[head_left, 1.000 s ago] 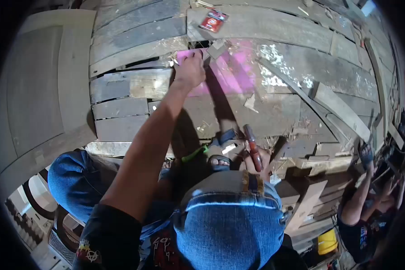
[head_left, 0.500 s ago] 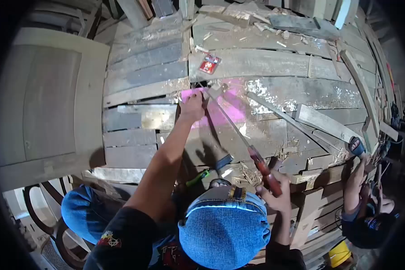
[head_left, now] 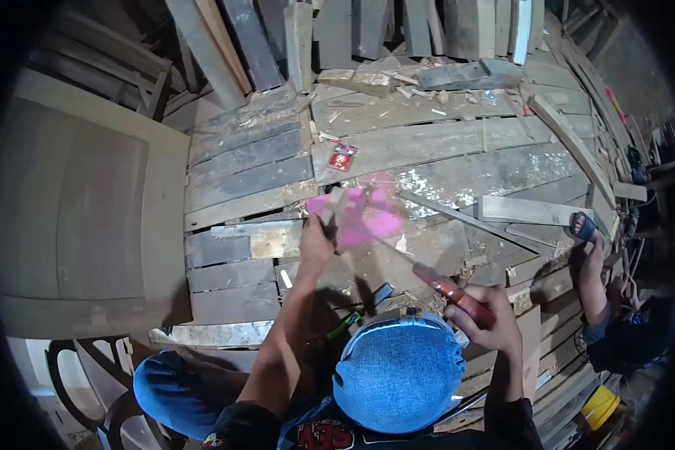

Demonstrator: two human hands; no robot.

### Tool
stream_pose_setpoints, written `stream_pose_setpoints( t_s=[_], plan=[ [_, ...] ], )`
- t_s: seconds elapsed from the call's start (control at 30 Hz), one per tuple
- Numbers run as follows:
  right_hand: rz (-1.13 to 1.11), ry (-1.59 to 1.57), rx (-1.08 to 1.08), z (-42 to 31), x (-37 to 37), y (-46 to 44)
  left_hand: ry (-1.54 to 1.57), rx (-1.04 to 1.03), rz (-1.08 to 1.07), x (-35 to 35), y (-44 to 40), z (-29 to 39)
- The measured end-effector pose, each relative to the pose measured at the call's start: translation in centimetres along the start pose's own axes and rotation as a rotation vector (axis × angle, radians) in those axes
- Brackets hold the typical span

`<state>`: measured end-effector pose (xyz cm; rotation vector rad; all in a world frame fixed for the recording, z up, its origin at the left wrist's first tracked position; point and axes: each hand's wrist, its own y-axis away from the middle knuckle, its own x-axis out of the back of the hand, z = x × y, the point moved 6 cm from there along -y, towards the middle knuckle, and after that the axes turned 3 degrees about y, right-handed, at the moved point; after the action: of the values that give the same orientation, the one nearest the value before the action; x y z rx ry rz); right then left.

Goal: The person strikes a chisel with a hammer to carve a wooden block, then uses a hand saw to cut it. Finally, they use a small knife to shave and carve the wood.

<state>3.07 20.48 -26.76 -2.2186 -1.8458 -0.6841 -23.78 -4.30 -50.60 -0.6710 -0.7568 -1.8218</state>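
Note:
My right hand (head_left: pixel 487 315) is wrapped round the red handle of a long, thin-bladed tool (head_left: pixel 457 294). Its blade slants up and left toward my left hand (head_left: pixel 317 244), whose fingers grip a small pale wood piece (head_left: pixel 335 202). That piece stands above a pink patch (head_left: pixel 371 217) on the plank floor. Whether the blade tip touches the wood, I cannot tell. Beyond it lies a red packet (head_left: pixel 342 157). A green-handled tool (head_left: pixel 344 325) and a blue object (head_left: pixel 383 292) rest close to my knee.
A wooden door panel (head_left: pixel 101 217) stands at the left. Loose boards (head_left: pixel 536 211) lie at the right, near another person's sandalled foot (head_left: pixel 583 226). Upright planks (head_left: pixel 367 30) line the back. A yellow bucket (head_left: pixel 600 407) is at the lower right.
The view has shifted, showing more of the back. My right hand has come up from beside my knee with the red-handled tool. My left hand now holds the wood piece raised off the floor.

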Motion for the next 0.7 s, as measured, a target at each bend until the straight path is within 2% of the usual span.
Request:
stream_pose_setpoints(
  t_s=[0.07, 0.1, 0.13, 0.17, 0.2, 0.27, 0.3, 0.33, 0.37, 0.4, 0.43, 0.53, 0.57, 0.6, 0.67, 0.7],
  plan=[
    [-0.108, 0.227, 0.043, -1.5, 1.0, -0.2, 0.257, 0.016, -0.036, -0.6, 0.2, -2.4],
    [-0.053, 0.259, 0.082, -2.4, 1.8, -0.3, 0.28, 0.066, -0.186, 0.5, 1.4, -0.9],
    [-0.007, 0.296, 0.123, -3.0, 2.7, -0.5, 0.302, -0.329, -0.116, -0.3, 1.3, -2.0],
    [-0.002, 0.252, 0.108, -2.8, 3.6, -0.6, 0.359, -0.333, -0.245, 0.1, 2.2, -1.4],
    [0.046, 0.2, 0.016, -2.3, 4.3, -0.6, 0.504, -0.313, -0.251, -0.2, 2.8, -2.4],
    [0.137, 0.034, -0.027, -0.4, 5.0, -0.7, 0.378, -0.079, -0.38, 1.1, 4.2, -1.0],
    [0.155, -0.053, -0.14, -0.2, 5.1, -0.7, 0.491, 0.04, -0.446, 1.1, 4.5, -0.9],
    [0.184, -0.092, -0.159, 0.0, 5.2, -0.6, 0.604, 0.161, -0.503, 1.0, 4.6, -0.6],
    [0.197, -0.135, -0.176, 0.5, 5.1, -0.4, 0.717, 0.295, -0.546, 1.2, 5.2, -0.7],
    [0.194, -0.185, -0.187, 0.9, 4.6, -0.7, 0.644, 0.518, -0.55, 2.7, 6.2, 0.5],
    [0.209, -0.334, -0.283, 0.2, 4.5, -0.7, 0.617, 0.486, -0.544, 2.9, 5.9, -0.3],
    [0.37, -0.307, -0.28, 2.5, 4.3, 0.0, 0.698, 0.506, -0.546, 2.2, 5.2, -2.8],
    [0.349, -0.366, -0.316, 3.5, 3.9, 0.2, 0.668, 0.413, -0.521, 2.3, 5.1, -2.2],
    [0.33, -0.422, -0.355, 4.1, 3.3, 0.4, 0.75, 0.405, -0.53, 0.5, 4.3, -4.7],
    [0.336, -0.344, -0.286, 4.1, 2.7, 0.5, 0.641, 0.385, -0.51, -0.2, 3.8, -5.5],
    [0.331, -0.312, -0.219, 3.7, 2.7, 0.5, 0.645, 0.375, -0.57, 0.4, 4.3, -4.2]
  ],
)
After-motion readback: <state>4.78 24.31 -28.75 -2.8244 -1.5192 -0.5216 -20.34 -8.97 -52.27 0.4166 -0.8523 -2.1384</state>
